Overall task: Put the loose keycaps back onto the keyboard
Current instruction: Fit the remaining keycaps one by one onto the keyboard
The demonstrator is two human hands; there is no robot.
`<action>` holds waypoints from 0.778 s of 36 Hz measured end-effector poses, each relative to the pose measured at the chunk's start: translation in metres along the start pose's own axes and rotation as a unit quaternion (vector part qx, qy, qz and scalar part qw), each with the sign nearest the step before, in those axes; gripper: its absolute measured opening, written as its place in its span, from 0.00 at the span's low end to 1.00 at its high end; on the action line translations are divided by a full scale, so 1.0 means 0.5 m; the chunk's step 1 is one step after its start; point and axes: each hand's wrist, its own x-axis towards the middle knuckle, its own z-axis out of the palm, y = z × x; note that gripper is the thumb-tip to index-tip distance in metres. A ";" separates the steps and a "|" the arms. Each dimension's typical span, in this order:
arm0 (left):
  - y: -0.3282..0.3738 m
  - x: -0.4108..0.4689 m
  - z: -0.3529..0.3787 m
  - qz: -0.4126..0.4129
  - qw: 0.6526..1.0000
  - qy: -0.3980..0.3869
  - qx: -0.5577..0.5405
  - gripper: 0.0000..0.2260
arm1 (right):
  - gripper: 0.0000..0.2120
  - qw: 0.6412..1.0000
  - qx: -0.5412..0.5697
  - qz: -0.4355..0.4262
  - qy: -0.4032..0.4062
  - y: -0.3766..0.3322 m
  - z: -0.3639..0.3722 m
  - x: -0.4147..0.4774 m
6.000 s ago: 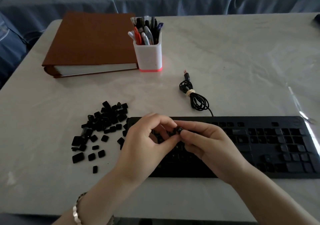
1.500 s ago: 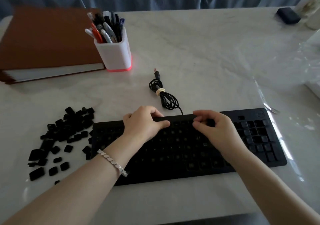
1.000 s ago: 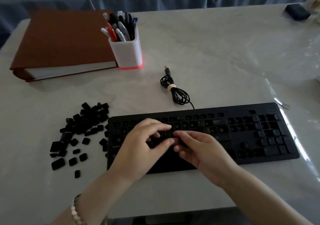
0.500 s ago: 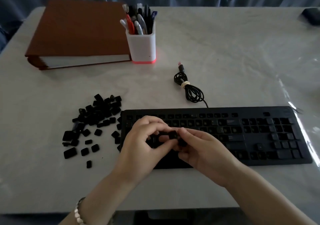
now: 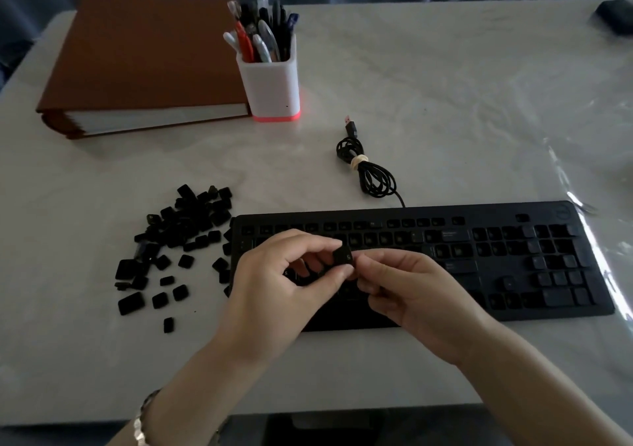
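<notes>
Step in hand: orienting one keycap before seating it. My left grip (image 5: pixel 284 281) pinches the keycap (image 5: pixel 343 257) between thumb and forefinger. My right grip (image 5: pixel 411 291) closes its thumb and forefinger on the keycap's 3 o'clock edge, with the other fingers curled under. The keycap is held just above the left-centre key field of the keyboard (image 5: pixel 394 210), not yet on a switch. A pale legend shows on its face; it is too small to read with certainty.

The pile of loose keycaps (image 5: pixel 185 226) lies on the table (image 5: pixel 445 102) at 9 o'clock of the keyboard, its nearest pieces touching or just beside the frame. Judged by the size of the pile, most of the task remains.

Next move, as I judge it:
1. Read the legend and find the matching empty position.
2. Turn the keycap so the legend faces up and reads square to the row.
3. Lower it flat onto the switch and press straight down. A tilted press is likely to leave one corner unseated.
</notes>
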 end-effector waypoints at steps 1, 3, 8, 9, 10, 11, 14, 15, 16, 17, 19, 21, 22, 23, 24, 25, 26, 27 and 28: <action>0.000 0.000 0.002 0.005 1.000 0.000 0.004 0.08 | 0.09 1.000 -0.002 -0.002 0.000 0.000 -0.002 -0.001; 0.000 0.001 0.007 0.024 1.000 0.000 0.020 0.07 | 0.09 1.000 -0.011 -0.006 -0.003 0.000 -0.006 -0.004; -0.006 0.003 0.028 0.060 0.996 -0.008 0.063 0.10 | 0.09 0.999 -0.039 -0.015 0.025 -0.004 -0.017 -0.011; -0.007 0.003 0.033 0.062 0.996 -0.018 0.062 0.09 | 0.07 0.998 -0.046 -0.019 0.037 -0.004 -0.020 -0.012; -0.008 0.003 0.038 0.064 0.996 -0.032 0.061 0.08 | 0.07 0.997 -0.055 -0.023 0.052 -0.004 -0.025 -0.012; -0.008 0.004 0.044 0.064 0.995 -0.050 0.059 0.06 | 0.08 0.995 -0.065 -0.029 0.068 -0.003 -0.031 -0.013; -0.005 0.003 0.067 0.055 0.992 -0.095 0.055 0.06 | 0.10 0.989 -0.076 -0.045 0.115 -0.003 -0.054 -0.019; -0.003 0.004 0.078 0.051 0.992 -0.102 0.055 0.07 | 0.10 0.988 -0.076 -0.046 0.127 -0.004 -0.065 -0.022; -0.001 0.006 0.089 0.047 0.991 -0.107 0.058 0.06 | 0.10 0.986 -0.077 -0.047 0.139 -0.005 -0.078 -0.027; 0.001 0.008 0.101 0.043 0.991 -0.108 0.062 0.07 | 0.10 0.984 -0.079 -0.049 0.152 -0.006 -0.092 -0.032; 0.004 0.015 0.129 0.037 0.990 -0.113 0.078 0.10 | 0.09 0.977 -0.098 -0.054 0.182 -0.008 -0.127 -0.042; 0.007 0.025 0.160 0.042 0.985 -0.127 0.108 0.11 | 0.09 0.966 -0.127 -0.059 0.218 -0.010 -0.166 -0.055; 0.007 0.031 0.175 0.050 0.982 -0.129 0.130 0.11 | 0.09 0.960 -0.136 -0.061 0.236 -0.012 -0.186 -0.062; 0.006 0.036 0.189 0.059 0.978 -0.129 0.153 0.12 | 0.09 0.956 -0.137 -0.064 0.251 -0.015 -0.206 -0.069; 0.003 0.041 0.204 0.069 0.974 -0.126 0.176 0.13 | 0.09 0.953 -0.133 -0.068 0.263 -0.018 -0.225 -0.078; 0.000 0.046 0.218 0.078 0.969 -0.122 0.200 0.14 | 0.09 0.950 -0.127 -0.073 0.275 -0.022 -0.242 -0.086; -0.004 0.050 0.231 0.086 0.963 -0.118 0.227 0.14 | 0.09 0.947 -0.126 -0.076 0.287 -0.026 -0.260 -0.094; -0.007 0.055 0.241 0.092 0.956 -0.115 0.253 0.16 | 0.08 0.942 -0.130 -0.079 0.298 -0.029 -0.276 -0.101; -0.010 0.058 0.250 0.095 0.950 -0.113 0.274 0.17 | 0.08 0.938 -0.135 -0.079 0.310 -0.032 -0.292 -0.107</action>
